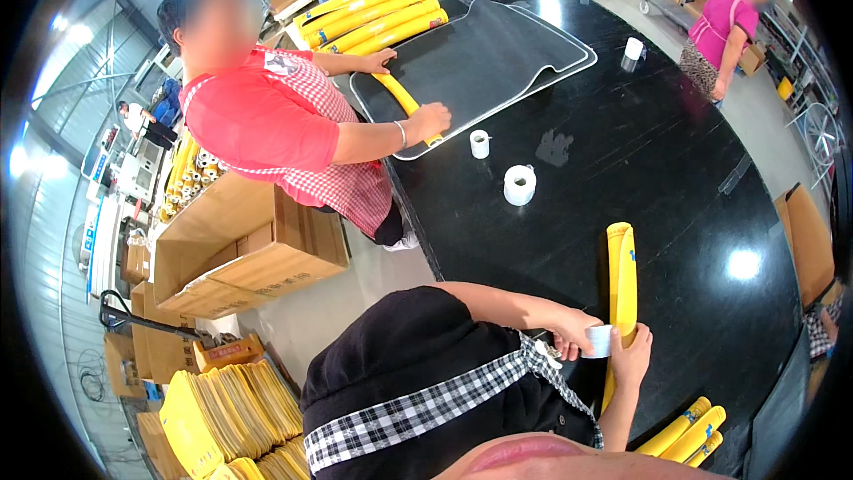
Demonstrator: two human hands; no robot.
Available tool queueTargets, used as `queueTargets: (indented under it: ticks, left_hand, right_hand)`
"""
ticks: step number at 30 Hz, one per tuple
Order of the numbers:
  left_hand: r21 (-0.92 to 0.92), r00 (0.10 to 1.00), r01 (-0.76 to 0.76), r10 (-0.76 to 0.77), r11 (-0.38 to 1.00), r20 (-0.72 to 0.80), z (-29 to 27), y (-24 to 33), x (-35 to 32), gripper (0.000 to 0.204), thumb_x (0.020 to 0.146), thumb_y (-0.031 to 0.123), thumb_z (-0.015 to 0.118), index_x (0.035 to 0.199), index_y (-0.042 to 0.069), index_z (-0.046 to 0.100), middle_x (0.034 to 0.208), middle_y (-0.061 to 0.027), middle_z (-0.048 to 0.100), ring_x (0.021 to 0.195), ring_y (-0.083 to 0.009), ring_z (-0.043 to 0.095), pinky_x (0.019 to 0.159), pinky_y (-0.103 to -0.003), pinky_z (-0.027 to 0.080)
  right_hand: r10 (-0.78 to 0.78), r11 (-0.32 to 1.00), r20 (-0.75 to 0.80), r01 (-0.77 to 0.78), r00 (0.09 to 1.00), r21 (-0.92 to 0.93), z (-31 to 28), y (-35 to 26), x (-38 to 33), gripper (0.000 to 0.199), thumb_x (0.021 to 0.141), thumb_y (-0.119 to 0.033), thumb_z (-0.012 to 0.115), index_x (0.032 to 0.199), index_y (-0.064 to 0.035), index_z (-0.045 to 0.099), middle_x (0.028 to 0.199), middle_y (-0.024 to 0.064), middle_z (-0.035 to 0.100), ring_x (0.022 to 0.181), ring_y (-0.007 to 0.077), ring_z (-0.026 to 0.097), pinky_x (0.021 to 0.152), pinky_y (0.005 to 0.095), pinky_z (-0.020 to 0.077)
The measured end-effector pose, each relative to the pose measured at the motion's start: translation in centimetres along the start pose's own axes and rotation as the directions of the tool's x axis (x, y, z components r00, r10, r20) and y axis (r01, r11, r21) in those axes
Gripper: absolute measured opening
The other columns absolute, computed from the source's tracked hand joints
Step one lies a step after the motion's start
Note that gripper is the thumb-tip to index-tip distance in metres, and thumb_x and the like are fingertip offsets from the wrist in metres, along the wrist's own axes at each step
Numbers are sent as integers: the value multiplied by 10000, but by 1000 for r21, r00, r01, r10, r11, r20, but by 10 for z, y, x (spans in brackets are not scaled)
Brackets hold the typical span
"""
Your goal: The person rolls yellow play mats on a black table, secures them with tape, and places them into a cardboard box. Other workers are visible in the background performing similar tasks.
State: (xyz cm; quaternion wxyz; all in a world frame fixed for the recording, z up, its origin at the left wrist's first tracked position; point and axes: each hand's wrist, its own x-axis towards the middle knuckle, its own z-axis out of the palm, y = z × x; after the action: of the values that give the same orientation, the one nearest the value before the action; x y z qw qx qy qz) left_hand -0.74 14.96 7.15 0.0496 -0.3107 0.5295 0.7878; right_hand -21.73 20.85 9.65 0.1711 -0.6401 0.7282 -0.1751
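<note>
Left hand (576,331) pinched a white tape roll (601,340) with fingers closed round it, pressed against the yellow roll (621,277). Right hand (633,351) gripped that roll, fingers wrapped tight, at five o'clock on the black counter (675,160). Two more tape rolls (520,184) stood toward eleven o'clock.

1. Lighting: bright, even, from overhead lamps.
2. Glare: white lamp reflections on the glossy black table (675,169), strongest at the right and far end.
3. Distortion: strong fisheye bending; dark rim at the corners.
4. Focus: centre sharp; near bottom edge blurred.
</note>
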Motion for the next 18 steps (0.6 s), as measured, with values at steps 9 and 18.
queueTargets:
  ticks: [9, 18]
  left_hand:
    - [53, 978, -187, 181, 981, 106, 8, -27, -22, 747, 917, 287, 751, 1503, 82, 336, 1127, -178, 686, 795, -219, 729, 635, -337, 589]
    - [23, 995, -101, 101, 995, 12, 17, -7, -13, 656, 930, 235, 732, 1464, 102, 374, 965, -147, 700, 722, -221, 719, 568, -326, 585]
  right_hand:
    - [-40, 989, 60, 31, 997, 145, 2, 19, -1, 532, 807, -275, 820, 1240, -37, 622, 1203, 166, 558, 1138, 333, 540, 1014, 433, 453]
    - [-39, 999, 23, 39, 999, -5, -2, 4, -6, 618, 781, -379, 824, 1268, -71, 600, 1154, 177, 613, 1098, 398, 595, 953, 486, 491]
